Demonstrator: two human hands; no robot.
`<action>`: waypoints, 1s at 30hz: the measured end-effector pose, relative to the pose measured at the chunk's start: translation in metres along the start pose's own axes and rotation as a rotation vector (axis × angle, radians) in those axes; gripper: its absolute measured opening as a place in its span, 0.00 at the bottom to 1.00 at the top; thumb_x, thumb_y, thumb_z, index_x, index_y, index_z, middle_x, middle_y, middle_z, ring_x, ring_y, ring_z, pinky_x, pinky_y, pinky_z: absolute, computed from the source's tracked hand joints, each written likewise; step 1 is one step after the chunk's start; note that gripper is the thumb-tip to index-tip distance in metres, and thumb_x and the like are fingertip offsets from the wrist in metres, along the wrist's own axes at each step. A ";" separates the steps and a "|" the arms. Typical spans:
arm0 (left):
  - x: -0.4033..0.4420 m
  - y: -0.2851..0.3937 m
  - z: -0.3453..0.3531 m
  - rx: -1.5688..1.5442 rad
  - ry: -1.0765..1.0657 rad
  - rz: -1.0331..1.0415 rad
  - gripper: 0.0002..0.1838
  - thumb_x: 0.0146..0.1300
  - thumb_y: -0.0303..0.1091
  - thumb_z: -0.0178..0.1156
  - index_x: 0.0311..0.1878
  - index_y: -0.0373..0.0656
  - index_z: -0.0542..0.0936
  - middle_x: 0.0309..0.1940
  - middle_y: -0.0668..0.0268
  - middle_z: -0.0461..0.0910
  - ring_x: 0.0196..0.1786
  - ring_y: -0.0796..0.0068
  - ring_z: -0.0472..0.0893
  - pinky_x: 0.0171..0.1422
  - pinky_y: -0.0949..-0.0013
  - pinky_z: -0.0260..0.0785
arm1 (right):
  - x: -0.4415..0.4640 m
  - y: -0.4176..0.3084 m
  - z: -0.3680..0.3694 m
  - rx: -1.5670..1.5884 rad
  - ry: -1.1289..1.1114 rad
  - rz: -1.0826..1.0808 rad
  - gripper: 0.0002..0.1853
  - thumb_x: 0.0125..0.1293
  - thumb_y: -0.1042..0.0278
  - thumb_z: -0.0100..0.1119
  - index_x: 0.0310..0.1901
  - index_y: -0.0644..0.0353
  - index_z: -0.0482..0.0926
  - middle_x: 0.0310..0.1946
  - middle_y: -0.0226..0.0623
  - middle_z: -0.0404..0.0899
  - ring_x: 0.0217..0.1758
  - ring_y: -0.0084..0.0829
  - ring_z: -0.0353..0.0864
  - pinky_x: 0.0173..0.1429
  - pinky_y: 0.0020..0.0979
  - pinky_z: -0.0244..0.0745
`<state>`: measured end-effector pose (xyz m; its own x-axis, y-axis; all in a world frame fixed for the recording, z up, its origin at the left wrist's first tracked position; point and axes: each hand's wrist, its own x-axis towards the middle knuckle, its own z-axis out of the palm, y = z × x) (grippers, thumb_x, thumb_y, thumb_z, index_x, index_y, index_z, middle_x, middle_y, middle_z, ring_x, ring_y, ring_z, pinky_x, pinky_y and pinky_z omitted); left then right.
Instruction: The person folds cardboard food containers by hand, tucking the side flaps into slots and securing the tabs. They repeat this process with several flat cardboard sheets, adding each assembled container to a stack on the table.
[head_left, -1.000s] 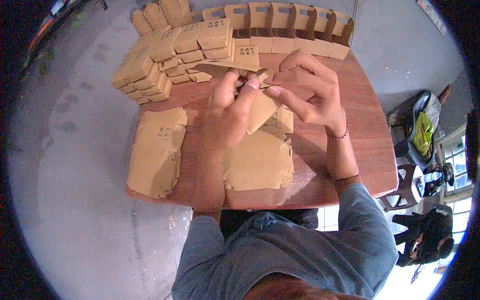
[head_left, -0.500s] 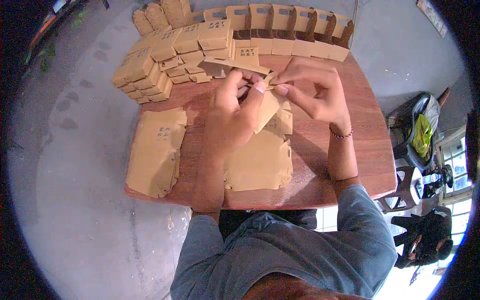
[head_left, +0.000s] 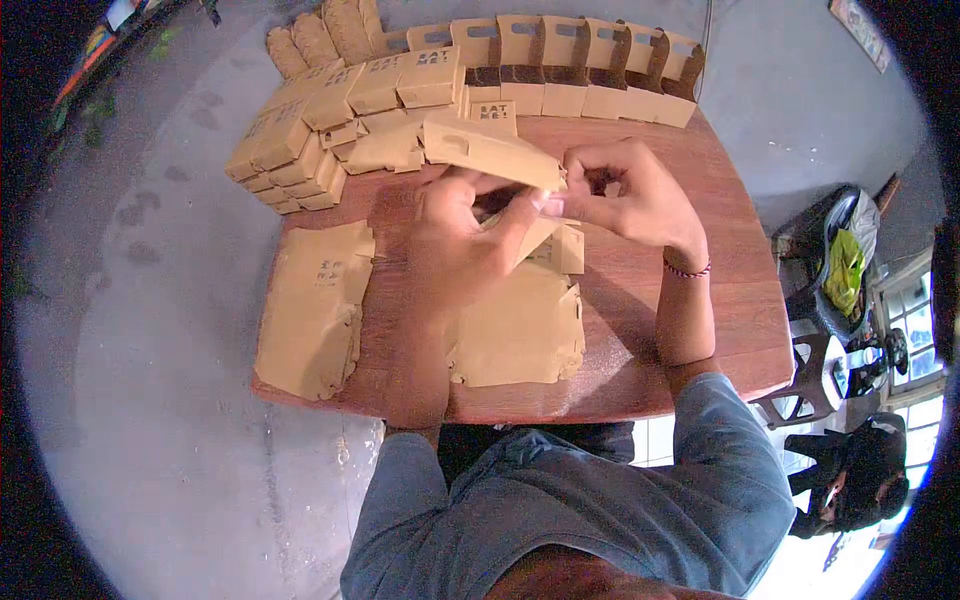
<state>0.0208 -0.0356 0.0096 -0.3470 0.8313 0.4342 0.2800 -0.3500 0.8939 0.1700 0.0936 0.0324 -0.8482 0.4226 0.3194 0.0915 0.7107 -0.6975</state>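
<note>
Above the table, my left hand is closed around a partly folded cardboard box, thumb on its near side. The box is tilted, with one long panel raised toward the far side. My right hand pinches at the box's right corner, thumb and fingertips together on a small flap; the exact grip is partly hidden. Below my hands lie flat cardboard box blanks, overlapped in part by the held box. Another pile of flat blanks with printed lettering lies to the left.
Closed boxes printed "EAT ME!" are stacked at the table's back left. A row of open-lidded boxes lines the back edge. Beyond the wooden table, at right, stand a stool and a dark bin with bags.
The box has turned in my hands and come slightly nearer, its raised panel showing more of its face. My right hand has shifted a little right and toward me.
</note>
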 end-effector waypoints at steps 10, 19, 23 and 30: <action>0.002 0.000 -0.006 0.164 0.013 -0.017 0.11 0.60 0.32 0.65 0.42 0.35 0.82 0.37 0.57 0.85 0.40 0.71 0.83 0.46 0.69 0.73 | -0.001 -0.006 0.006 -0.102 -0.023 -0.147 0.18 0.64 0.56 0.62 0.28 0.65 0.79 0.17 0.50 0.71 0.17 0.42 0.67 0.26 0.39 0.64; 0.003 0.006 -0.031 0.101 0.151 0.015 0.10 0.60 0.31 0.66 0.41 0.35 0.81 0.35 0.65 0.83 0.41 0.76 0.82 0.49 0.72 0.74 | 0.003 0.006 0.008 -0.168 0.023 -0.175 0.20 0.65 0.56 0.61 0.22 0.64 0.77 0.13 0.48 0.68 0.15 0.42 0.65 0.24 0.40 0.61; 0.005 -0.002 -0.072 -0.029 0.277 0.071 0.14 0.60 0.30 0.66 0.47 0.35 0.79 0.45 0.61 0.80 0.48 0.72 0.81 0.52 0.71 0.74 | 0.001 0.011 0.004 -0.138 0.028 -0.203 0.10 0.62 0.65 0.65 0.31 0.65 0.83 0.13 0.38 0.68 0.15 0.24 0.62 0.21 0.29 0.56; 0.014 0.006 -0.076 0.511 0.297 0.717 0.15 0.56 0.25 0.67 0.47 0.36 0.79 0.52 0.57 0.80 0.50 0.62 0.81 0.59 0.62 0.72 | 0.002 0.005 -0.004 -0.065 -0.125 -0.279 0.13 0.60 0.64 0.67 0.27 0.65 0.81 0.12 0.33 0.66 0.14 0.22 0.60 0.21 0.28 0.54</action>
<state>-0.0501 -0.0591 0.0296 -0.1339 0.3206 0.9377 0.8520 -0.4461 0.2741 0.1711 0.1005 0.0322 -0.9023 0.1372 0.4087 -0.1238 0.8256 -0.5505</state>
